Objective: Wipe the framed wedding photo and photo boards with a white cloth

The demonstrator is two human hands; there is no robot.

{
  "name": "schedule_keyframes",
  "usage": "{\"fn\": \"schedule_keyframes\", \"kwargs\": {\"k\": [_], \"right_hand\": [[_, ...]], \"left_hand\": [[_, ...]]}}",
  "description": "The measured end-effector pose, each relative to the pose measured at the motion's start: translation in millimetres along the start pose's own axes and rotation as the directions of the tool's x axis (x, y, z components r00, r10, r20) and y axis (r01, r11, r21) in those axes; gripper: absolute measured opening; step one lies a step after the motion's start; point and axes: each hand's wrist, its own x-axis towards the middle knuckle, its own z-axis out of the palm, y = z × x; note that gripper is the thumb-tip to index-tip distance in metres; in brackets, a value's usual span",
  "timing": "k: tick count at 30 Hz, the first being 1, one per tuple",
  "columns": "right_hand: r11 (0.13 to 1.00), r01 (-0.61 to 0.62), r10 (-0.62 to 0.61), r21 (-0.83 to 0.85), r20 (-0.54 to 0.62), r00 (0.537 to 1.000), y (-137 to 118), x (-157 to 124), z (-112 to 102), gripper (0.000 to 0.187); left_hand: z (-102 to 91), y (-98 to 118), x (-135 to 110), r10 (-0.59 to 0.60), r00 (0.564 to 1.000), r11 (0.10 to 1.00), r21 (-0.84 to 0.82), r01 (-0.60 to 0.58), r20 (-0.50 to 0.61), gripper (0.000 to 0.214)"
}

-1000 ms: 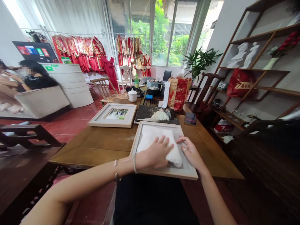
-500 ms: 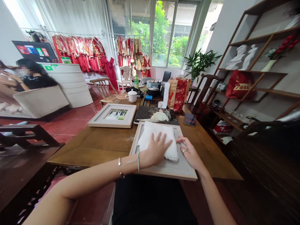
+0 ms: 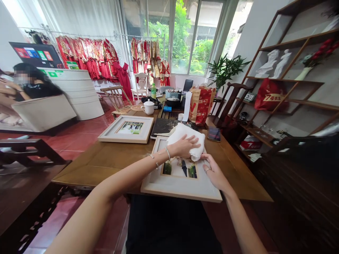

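Note:
A folded white cloth (image 3: pixel 181 132) lies bunched on the upper part of a pale-framed picture (image 3: pixel 169 187) at the table's front. My left hand (image 3: pixel 185 145) rests flat on that cloth with its fingers spread. Along the frame's right side, my right hand (image 3: pixel 213 173) has its fingers curled at the edge, beside the cloth. Part of a photo (image 3: pixel 185 171) with greenery shows below my left hand; its top is covered. A second framed picture (image 3: pixel 127 128) lies farther left, its photo uncovered.
Behind the near frame is a dark, flower-patterned board (image 3: pixel 161 126). A phone-like object (image 3: pixel 213 134) lies to the right. Farther back stand a white lidded cup (image 3: pixel 148 107) and a red-and-tan paper bag (image 3: pixel 201 106). A person (image 3: pixel 37 83) sits at far left.
My left hand and the cloth have slid away from me toward the frame's upper right, uncovering part of the photo. My right hand stays at the frame's right edge.

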Motion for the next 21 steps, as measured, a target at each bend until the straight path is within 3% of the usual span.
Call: {"fn": "schedule_keyframes", "kwargs": {"k": [7,14,18,21], "right_hand": [[0.998,-0.004,0.010,0.069,-0.078,0.997,-4,-1,2,0.025],[0.992,-0.020,0.034,0.127,-0.108,0.994,-11,-4,8,0.026],[0.992,-0.007,0.012,0.123,-0.045,0.999,-8,-5,7,0.024],[0.995,-0.008,0.012,0.101,-0.039,0.999,-5,-5,5,0.023]], "left_hand": [[-3.4,35,-37,-0.050,0.998,0.990,-0.128,0.056,0.046,0.066],[-31.7,106,-94,-0.033,0.999,0.956,-0.291,0.044,0.041,0.060],[-39.8,142,-100,-0.095,0.994,0.951,-0.290,0.106,0.050,0.064],[-38.4,154,-91,-0.170,0.982,0.944,-0.271,0.187,0.085,0.071]]}}
